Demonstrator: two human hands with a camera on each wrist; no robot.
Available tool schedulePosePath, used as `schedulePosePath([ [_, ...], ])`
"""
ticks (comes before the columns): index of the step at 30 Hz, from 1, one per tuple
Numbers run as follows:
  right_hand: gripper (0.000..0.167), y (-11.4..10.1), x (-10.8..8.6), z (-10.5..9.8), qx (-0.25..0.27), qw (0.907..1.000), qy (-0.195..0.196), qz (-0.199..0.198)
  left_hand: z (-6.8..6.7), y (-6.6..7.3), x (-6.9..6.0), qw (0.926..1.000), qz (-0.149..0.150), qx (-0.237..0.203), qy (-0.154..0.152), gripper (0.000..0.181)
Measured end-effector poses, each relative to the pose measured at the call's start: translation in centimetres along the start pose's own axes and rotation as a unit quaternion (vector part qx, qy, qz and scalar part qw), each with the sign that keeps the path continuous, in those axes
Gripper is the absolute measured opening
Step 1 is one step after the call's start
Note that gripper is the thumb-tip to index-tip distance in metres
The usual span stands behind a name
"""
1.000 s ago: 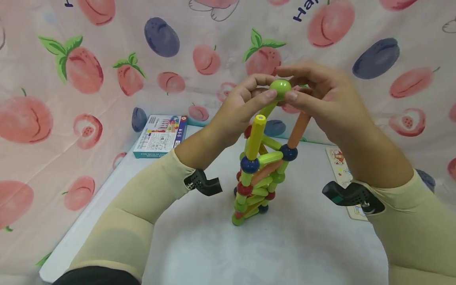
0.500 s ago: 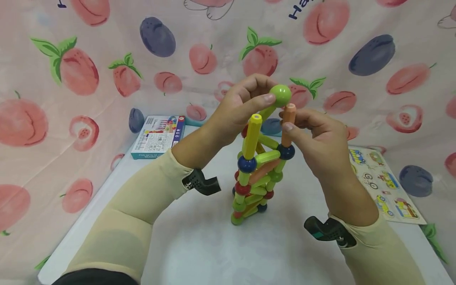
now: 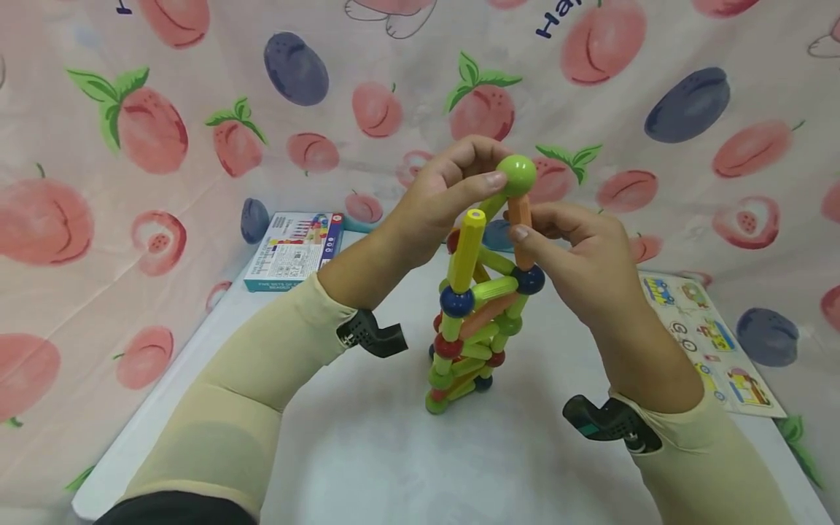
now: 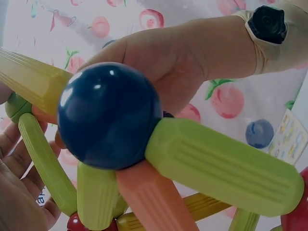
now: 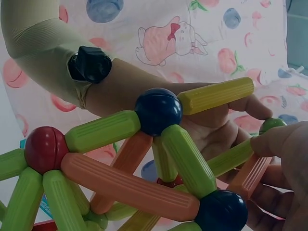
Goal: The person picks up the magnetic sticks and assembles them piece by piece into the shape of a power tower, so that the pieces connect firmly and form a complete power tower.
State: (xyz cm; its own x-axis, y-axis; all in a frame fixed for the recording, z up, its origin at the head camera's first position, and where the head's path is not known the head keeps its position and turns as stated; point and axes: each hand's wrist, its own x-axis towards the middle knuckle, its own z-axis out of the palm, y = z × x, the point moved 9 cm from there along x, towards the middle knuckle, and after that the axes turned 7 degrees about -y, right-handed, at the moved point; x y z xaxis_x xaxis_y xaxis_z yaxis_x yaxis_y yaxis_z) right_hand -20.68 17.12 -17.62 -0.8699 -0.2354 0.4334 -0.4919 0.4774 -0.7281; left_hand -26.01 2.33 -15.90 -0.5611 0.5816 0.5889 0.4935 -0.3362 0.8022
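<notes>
A tower of ribbed magnetic rods and balls stands on the white table, with a green rod (image 3: 495, 290) and a blue ball (image 3: 456, 300) near its top. My left hand (image 3: 433, 197) pinches a glossy green ball (image 3: 517, 175), which caps a slanting yellow-green rod. With thumb and fingers, my right hand (image 3: 580, 251) grips an orange rod (image 3: 521, 232). That rod rises from another blue ball (image 3: 529, 280) and its upper end meets the green ball's underside. A yellow rod (image 3: 469, 251) points up, its top bare. In the right wrist view, fingers partly cover the orange rod (image 5: 251, 175).
A flat toy box (image 3: 293, 251) lies at the table's back left. On the right, a picture board (image 3: 715, 339) with vehicle drawings lies partly behind my right forearm. A fruit-print cloth (image 3: 380, 65) hangs behind the table (image 3: 367, 452).
My right hand has left the green ball and come down to the orange rod. The rod, which leaned right, now tilts left to the ball. My left hand has stayed at the ball.
</notes>
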Motion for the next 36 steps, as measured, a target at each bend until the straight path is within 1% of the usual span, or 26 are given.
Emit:
schedulePosePath([
  [1,0.024,0.1,0.0,0.0,0.003,1.0000,0.001,0.003,-0.2,0.2,-0.1,0.9999,0.008,0.010,0.010,0.038],
  [2,0.025,0.1,-0.1,0.1,0.006,1.0000,0.001,0.005,-0.4,0.5,-0.3,0.9989,0.025,0.031,0.023,0.041],
  [3,0.025,0.2,-0.1,0.1,0.010,0.9999,0.000,0.006,-0.7,1.0,-0.8,0.9965,0.049,0.056,0.040,0.043],
  [4,0.025,0.2,-0.1,0.2,0.013,0.9999,-0.001,0.006,-0.8,1.7,-1.4,0.9912,0.079,0.092,0.054,0.044],
  [5,0.025,0.2,-0.2,0.2,0.016,0.9998,-0.002,0.006,-1.0,2.4,-2.1,0.9832,0.111,0.128,0.066,0.045],
  [6,0.025,0.2,-0.2,0.3,0.019,0.9998,-0.003,0.006,-1.0,3.1,-2.9,0.9723,0.145,0.166,0.077,0.043],
  [8,0.025,0.2,-0.2,0.4,0.022,0.9997,-0.005,0.003,-0.5,4.3,-4.5,0.9450,0.201,0.243,0.086,0.038],
  [9,0.025,0.1,-0.2,0.4,0.022,0.9997,-0.006,0.000,-0.2,4.7,-5.1,0.9346,0.216,0.271,0.082,0.034],
  [10,0.024,0.1,-0.2,0.4,0.020,0.9998,-0.005,-0.003,0.1,5.0,-5.5,0.9264,0.223,0.294,0.075,0.031],
  [11,0.024,0.0,-0.2,0.4,0.020,0.9998,-0.005,-0.007,0.4,5.0,-5.7,0.9234,0.221,0.306,0.070,0.028],
  [13,0.024,-0.1,-0.1,0.3,0.019,0.9997,-0.003,-0.014,0.7,5.0,-5.7,0.9216,0.202,0.325,0.065,0.024],
  [14,0.024,-0.1,-0.1,0.2,0.020,0.9997,-0.003,-0.017,0.8,4.8,-5.6,0.9226,0.188,0.330,0.066,0.022],
  [16,0.024,-0.1,-0.1,0.1,0.023,0.9996,-0.002,-0.019,0.9,4.4,-5.2,0.9274,0.162,0.331,0.063,0.020],
  [18,0.023,0.0,-0.2,0.0,0.025,0.9994,-0.004,-0.021,0.9,4.1,-4.9,0.9303,0.143,0.332,0.062,0.018],
  [21,0.021,0.0,-0.3,0.0,0.034,0.9989,-0.011,-0.031,1.0,3.8,-4.7,0.9311,0.132,0.335,0.060,0.016],
  [27,0.021,-0.1,-0.1,0.0,0.063,0.9962,-0.035,-0.050,0.9,3.7,-4.8,0.9296,0.128,0.339,0.068,0.017],
  [29,0.023,-0.2,0.2,-0.3,0.111,0.9914,-0.033,-0.061,0.9,3.7,-4.8,0.9299,0.127,0.338,0.068,0.018],
  [31,0.028,-1.1,0.6,-0.8,0.122,0.9865,-0.024,-0.106,0.9,3.6,-4.8,0.9318,0.125,0.334,0.068,0.019],
  [32,0.031,-1.7,0.9,-1.1,0.123,0.9828,-0.015,-0.137,0.9,3.6,-4.8,0.9327,0.124,0.332,0.068,0.019],
  [33,0.035,-2.5,1.2,-1.4,0.117,0.9783,-0.009,-0.170,0.7,3.6,-4.9,0.9336,0.121,0.330,0.069,0.020],
  [34,0.036,-3.3,1.4,-1.5,0.116,0.9714,-0.006,-0.207,0.6,3.5,-4.9,0.9343,0.119,0.328,0.070,0.021],
  [35,0.038,-4.2,1.6,-1.5,0.093,0.9660,-0.003,-0.241,0.5,3.5,-4.9,0.9350,0.117,0.327,0.072,0.023],
  [36,0.040,-4.8,1.7,-1.4,0.067,0.9620,0.000,-0.265,0.4,3.4,-5.0,0.9357,0.118,0.325,0.072,0.024],
])
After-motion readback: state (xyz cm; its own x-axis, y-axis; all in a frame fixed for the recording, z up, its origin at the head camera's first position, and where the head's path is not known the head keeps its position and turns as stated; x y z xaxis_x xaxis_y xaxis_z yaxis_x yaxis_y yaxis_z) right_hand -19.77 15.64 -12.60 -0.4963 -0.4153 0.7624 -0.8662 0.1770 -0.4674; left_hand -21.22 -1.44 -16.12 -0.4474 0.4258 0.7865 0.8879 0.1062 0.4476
